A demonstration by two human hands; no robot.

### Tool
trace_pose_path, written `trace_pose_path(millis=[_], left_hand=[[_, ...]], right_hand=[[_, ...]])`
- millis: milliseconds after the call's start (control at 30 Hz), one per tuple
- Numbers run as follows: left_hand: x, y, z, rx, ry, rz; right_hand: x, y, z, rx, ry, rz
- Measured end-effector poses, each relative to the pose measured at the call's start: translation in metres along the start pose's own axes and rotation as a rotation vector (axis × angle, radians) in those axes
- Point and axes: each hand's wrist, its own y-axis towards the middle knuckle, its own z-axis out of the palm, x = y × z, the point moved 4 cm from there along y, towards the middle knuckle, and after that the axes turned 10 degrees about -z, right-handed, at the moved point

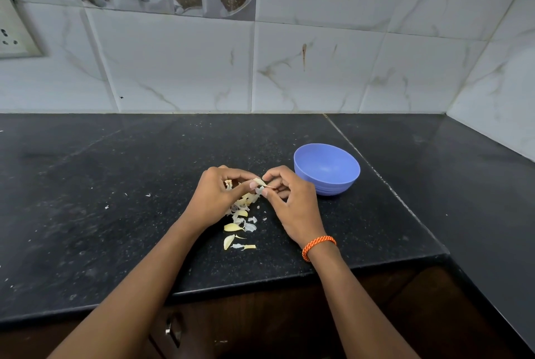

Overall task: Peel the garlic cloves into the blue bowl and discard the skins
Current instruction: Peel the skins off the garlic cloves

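Head view: both hands meet over the black speckled stone desk, just left of the round blue plastic bowl, which stands upright and, as far as its visible inside shows, holds nothing yet. The left hand has its fingers curled around a small pale garlic clove, with what looks like the rest of the bulb tucked in the palm, though that is mostly hidden. The right hand, with a braided orange wristband, pinches the clove's tip or a strip of its skin between thumb and forefinger; which of the two cannot be told. Below the hands lies a loose heap of papery white skins and yellowish cloves, trailing toward the desk's near edge, with small flakes scattered to the left.

By my judgement, peeling is under way and little has reached the bowl. The clove is light, firm and slick once bared, so it is best held by its thick middle while the skin is lifted from the pointed end. The skins are thin, brittle and nearly weightless, apt to tear and cling to fingers, and better gathered by sweeping them together than picked up singly
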Motion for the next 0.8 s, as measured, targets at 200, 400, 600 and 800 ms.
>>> trace_pose_path(millis=[200, 400, 600, 800], left_hand=[[-0.002, -0.002, -0.001, 0.005, -0.026, -0.006], [-0.002, -0.001, 0.002, 0.019, 0.077, 0.024], [-0.008, -0.004, 0.002, 0.01, 0.07, 0.041], [-0.007, -0.002, 0.0, 0.055, -0.021, 0.017]], right_hand=[[-0.004, 0.0, 0.002, -0.076, 0.125, 0.051], [-0.01, -0.001, 0.004, -0.072, 0.183, 0.058], [-0.01, -0.001, 0.009, -0.097, 0.428, 0.175], [-0.009, -0.002, 0.014, -0.092, 0.516, 0.231]])
